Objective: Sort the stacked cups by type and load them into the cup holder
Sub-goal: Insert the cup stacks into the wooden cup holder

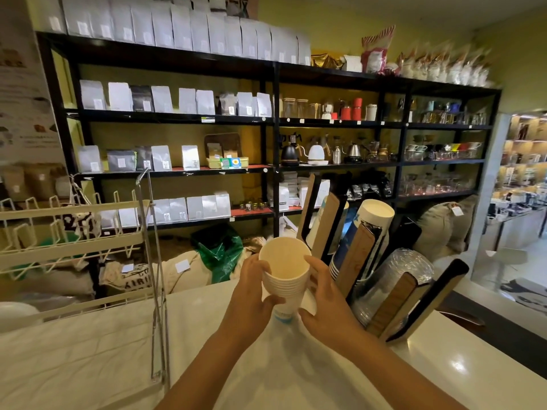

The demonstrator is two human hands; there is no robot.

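A stack of white paper cups (284, 275) stands upright above the white counter (461, 368), mouth facing me. My left hand (251, 297) wraps its left side and my right hand (325, 300) wraps its right side. Just right of it leans the cup holder (390, 309), a slanted rack with wooden and black dividers. Its slots hold a stack of white paper cups with blue print (370, 223), another paper stack behind the far divider (340, 214), and a stack of clear plastic cups (393, 279). The cup stack's base is hidden by my hands.
A cream wire rack (74, 232) stands on the counter's left with a metal frame (157, 291) beside it. A white cloth (88, 359) covers the counter. Behind stand black shelves of coffee bags and kettles (275, 122), with sacks on the floor.
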